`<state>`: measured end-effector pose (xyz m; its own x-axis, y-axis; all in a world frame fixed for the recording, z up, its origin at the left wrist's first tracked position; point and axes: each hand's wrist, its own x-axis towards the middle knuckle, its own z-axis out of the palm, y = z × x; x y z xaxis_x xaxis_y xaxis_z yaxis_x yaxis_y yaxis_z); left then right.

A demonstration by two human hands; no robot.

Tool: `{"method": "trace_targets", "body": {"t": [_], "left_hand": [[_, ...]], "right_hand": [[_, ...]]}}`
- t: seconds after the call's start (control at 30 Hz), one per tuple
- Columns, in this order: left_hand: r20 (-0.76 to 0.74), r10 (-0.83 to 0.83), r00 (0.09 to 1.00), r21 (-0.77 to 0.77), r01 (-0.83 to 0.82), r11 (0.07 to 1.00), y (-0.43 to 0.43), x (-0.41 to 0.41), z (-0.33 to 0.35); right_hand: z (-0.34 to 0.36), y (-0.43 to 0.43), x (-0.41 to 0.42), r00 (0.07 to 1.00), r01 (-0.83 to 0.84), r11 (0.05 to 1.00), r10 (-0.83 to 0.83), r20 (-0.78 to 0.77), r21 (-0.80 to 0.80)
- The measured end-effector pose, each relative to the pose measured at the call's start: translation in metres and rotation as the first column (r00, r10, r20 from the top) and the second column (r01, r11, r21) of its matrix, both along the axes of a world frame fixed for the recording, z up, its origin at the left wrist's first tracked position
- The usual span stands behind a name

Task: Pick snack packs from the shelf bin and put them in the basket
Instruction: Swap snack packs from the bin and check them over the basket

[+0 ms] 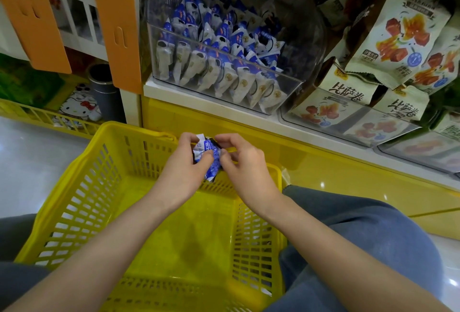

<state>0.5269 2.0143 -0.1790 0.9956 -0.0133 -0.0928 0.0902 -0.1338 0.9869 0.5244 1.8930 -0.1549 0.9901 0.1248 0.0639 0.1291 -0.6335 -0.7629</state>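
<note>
Holding anything, those hands?

Both. Left hand (185, 163) has its fingers curled round a crumpled blue-and-white bundle of snack packs (207, 156). Right hand (242, 163) pinches the same bundle from the right with thumb and fingertips. Can't count the packs.

Where does the bundle sit?

In the air, over the far part of the yellow basket (82, 187), below the shelf edge. Not in the basket yet.

Risk, fast.

The bundle hangs close to the basket's far wall. My guess is that letting go there could put a pack on the rim, and it could tip out to the floor on the far side. The wrappers look slick, and two hands share one clump. If one hand lets go first, a loose pack may slide out sideways.

Anything else?

The person's knee (373, 224) crowds the basket on the right, so a bouncing pack might land on the lap. The clear shelf bin (293, 92) is crammed, with stocked packs (224, 45) leaning on its low front wall. A hasty reach could drag extras over the lip. The neighbour bin (348, 132) of orange-printed bags sits just beside it on the right, so there's a wrong-stock risk too.
</note>
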Motion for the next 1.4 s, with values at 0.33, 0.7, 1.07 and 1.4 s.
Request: {"method": "trace_targets", "body": {"t": [0.33,0.7,1.07,1.4], "left_hand": [[-0.250,0.216,0.944,-0.318,-0.291,0.902,0.003,0.005,-0.001],[-0.122,-0.108,0.987,0.006,0.109,0.994,0.012,0.003,0.010],[-0.266,-0.313,0.912,-0.327,0.220,0.919,0.001,-0.008,0.022],[-0.195,-0.173,0.965,-0.405,0.081,0.911,0.004,-0.005,0.021]], "right_hand": [[-0.007,0.005,-0.002,0.995,-0.072,0.997,0.073,-0.074,0.022],[0.008,-0.014,0.013,0.985,-0.061,0.997,0.053,-0.165,-0.047],[0.024,-0.018,0.021,0.938,0.134,0.980,-0.078,-0.336,0.146],[0.025,-0.014,0.016,0.941,0.147,0.925,-0.021,-0.338,0.351]]}}
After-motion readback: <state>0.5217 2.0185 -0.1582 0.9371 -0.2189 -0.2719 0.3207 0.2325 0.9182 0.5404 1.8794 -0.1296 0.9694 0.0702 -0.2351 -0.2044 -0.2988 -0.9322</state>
